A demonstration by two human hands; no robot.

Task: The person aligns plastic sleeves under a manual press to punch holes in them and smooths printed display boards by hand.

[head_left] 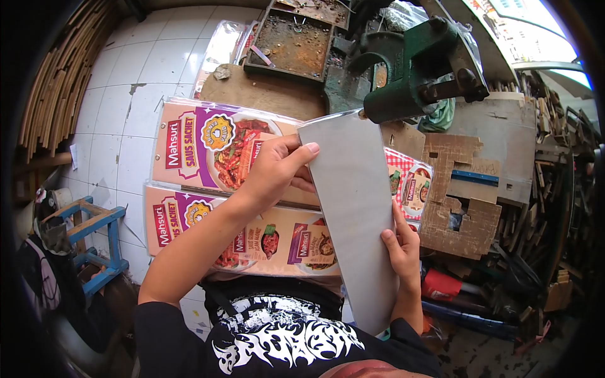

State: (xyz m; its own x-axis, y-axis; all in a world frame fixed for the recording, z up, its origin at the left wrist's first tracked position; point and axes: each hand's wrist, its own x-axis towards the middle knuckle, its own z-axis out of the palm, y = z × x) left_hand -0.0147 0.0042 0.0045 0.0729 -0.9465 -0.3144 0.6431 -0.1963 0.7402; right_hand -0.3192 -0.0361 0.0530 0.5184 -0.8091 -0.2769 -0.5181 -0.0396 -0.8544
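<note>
A long grey panel (356, 201), its plain side toward me, is held upright-slanted between both hands. My left hand (277, 167) grips its left edge near the far end, thumb on the face and fingers partly behind. On the right edge, nearer my body, my right hand (401, 246) is closed with its thumb on the panel. The far corner meets the nose of a green metal press (403, 94); whether they touch I cannot tell. Beneath lie two stacks of printed Mahsuri sauce signs, an upper stack (183, 148) and a lower stack (271, 242).
A rusty metal tray (293, 47) with small parts stands beside the press. Cut brown boards (463, 214) lie to the right, near a red object (440, 285). A blue stool (94, 242) stands on the tiled floor at left. Wooden strips (66, 75) lean farther back.
</note>
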